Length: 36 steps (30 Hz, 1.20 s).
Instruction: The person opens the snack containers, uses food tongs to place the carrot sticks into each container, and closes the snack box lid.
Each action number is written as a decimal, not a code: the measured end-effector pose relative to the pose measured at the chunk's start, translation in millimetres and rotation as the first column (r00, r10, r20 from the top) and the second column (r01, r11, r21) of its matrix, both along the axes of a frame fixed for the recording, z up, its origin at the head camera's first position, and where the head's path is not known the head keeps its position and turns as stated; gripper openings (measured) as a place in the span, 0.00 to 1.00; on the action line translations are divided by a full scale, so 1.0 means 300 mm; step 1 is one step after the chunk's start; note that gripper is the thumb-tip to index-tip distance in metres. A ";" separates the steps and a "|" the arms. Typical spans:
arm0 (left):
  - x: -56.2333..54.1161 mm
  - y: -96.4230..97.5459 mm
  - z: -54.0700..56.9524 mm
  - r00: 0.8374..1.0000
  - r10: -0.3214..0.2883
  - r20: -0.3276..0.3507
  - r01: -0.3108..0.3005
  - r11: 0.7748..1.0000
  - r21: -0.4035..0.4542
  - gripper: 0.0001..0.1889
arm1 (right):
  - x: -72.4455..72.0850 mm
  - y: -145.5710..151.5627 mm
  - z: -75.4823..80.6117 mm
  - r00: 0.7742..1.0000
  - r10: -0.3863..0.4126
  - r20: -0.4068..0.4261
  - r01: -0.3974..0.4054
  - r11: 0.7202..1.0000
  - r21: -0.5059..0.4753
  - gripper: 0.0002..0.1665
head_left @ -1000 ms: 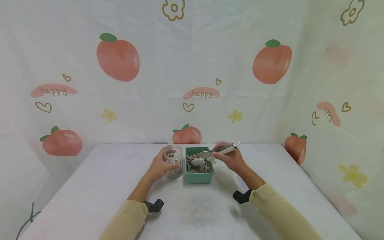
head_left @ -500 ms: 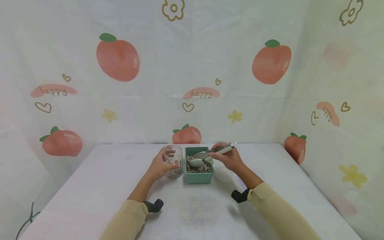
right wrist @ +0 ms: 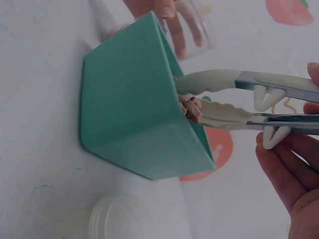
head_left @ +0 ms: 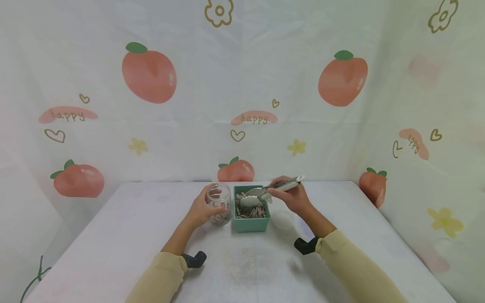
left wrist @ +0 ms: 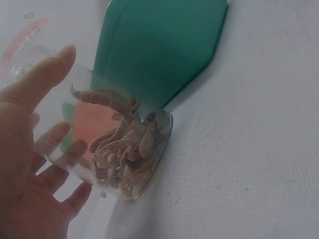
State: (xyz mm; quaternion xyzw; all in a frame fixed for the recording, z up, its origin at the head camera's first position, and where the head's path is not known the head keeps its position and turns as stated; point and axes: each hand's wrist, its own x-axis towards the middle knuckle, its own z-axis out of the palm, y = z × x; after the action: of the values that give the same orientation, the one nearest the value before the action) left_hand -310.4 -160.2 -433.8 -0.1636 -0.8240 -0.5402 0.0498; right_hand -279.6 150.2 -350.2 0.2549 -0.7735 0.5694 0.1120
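Observation:
My left hand (head_left: 198,209) grips a clear jar (head_left: 224,194) standing on the table, thumb in front and fingers round the back. Shrivelled brownish strips (left wrist: 122,154) fill its lower part. Right beside the jar sits a green rectangular box (head_left: 251,226) heaped with similar strips (head_left: 253,213). From the right, my right hand (head_left: 296,199) holds a pair of tongs (head_left: 290,185) slanting down into the box. Their pale scalloped heads (right wrist: 212,80) are parted at the box mouth, and a brownish clump (right wrist: 191,107) shows between them in the right wrist view.
A round translucent lid (head_left: 282,220) lies on the white table (head_left: 151,235) just right of the box. Behind rises a white curtain (head_left: 197,147) printed with peaches. A green cord (head_left: 39,275) hangs at the lower left.
The tongs dipped a little left into the box, then rose slightly back and right with my right hand. My left hand, the jar and the box have stayed put.

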 end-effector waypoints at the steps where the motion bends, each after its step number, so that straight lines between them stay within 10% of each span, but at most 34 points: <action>1: 0.000 0.000 0.000 1.000 -0.001 0.000 0.001 1.000 0.000 0.45 | 0.000 0.002 0.003 1.000 0.003 -0.003 -0.003 1.000 -0.012 0.12; 36: 0.006 0.003 0.007 1.000 0.009 0.022 -0.009 1.000 -0.010 0.44 | 0.011 -0.063 0.147 0.993 -0.012 -0.121 -0.009 0.985 -0.172 0.11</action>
State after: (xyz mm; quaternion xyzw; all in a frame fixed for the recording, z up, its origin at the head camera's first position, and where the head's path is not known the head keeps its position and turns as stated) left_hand -308.5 -159.4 -431.7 -0.1542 -0.8278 -0.5378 0.0421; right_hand -276.2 131.1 -306.1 0.2778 -0.7133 0.6175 0.1809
